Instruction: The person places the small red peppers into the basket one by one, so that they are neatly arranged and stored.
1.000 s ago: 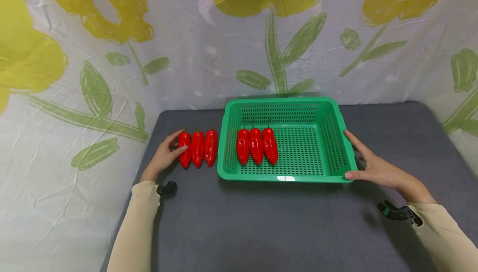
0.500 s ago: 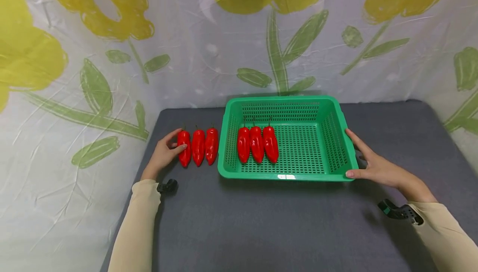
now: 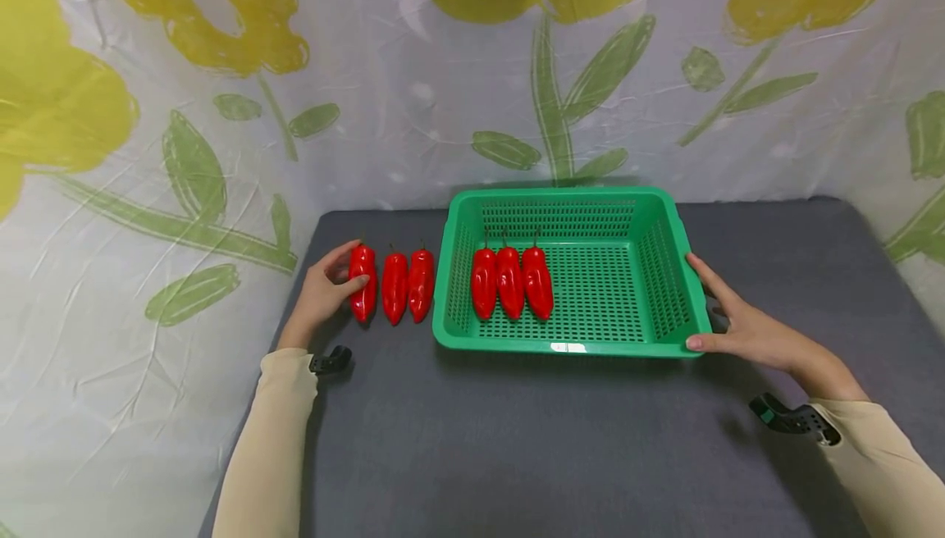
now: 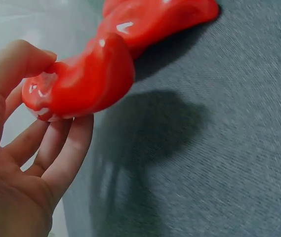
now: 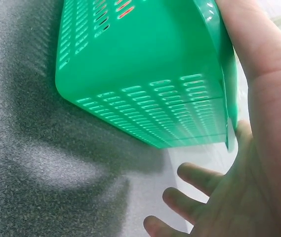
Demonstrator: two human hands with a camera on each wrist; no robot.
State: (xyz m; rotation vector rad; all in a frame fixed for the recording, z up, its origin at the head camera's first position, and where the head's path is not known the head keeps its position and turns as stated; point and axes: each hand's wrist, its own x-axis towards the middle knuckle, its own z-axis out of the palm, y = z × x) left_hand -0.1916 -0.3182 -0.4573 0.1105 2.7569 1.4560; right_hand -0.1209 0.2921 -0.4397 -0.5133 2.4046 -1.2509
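Observation:
My left hand [image 3: 320, 289] pinches a red pepper [image 3: 363, 296], thumb on one side and fingers on the other. In the left wrist view this pepper [image 4: 88, 84] hangs over the cloth with its shadow below, overlapping another pepper behind. Two more red peppers [image 3: 394, 296] lie to its right, beside the green plastic basket [image 3: 509, 344]. Inside the basket, three red peppers [image 3: 510, 285] lie side by side in its left half. My right hand [image 3: 749, 331] touches the basket's right front corner, thumb and forefinger stretched along the rim; its other fingers spread free below in the right wrist view.
A dark grey cloth [image 3: 531, 448] covers the table. Behind and to the left hangs a pale sheet [image 3: 384, 70] printed with yellow flowers. The basket stands near the table's back edge. Dark bands sit at both wrists.
My left hand has raised the leftmost pepper slightly and shifted it left, widening the gap to its neighbour. The right hand stays at the basket's corner. The head view tilts slightly.

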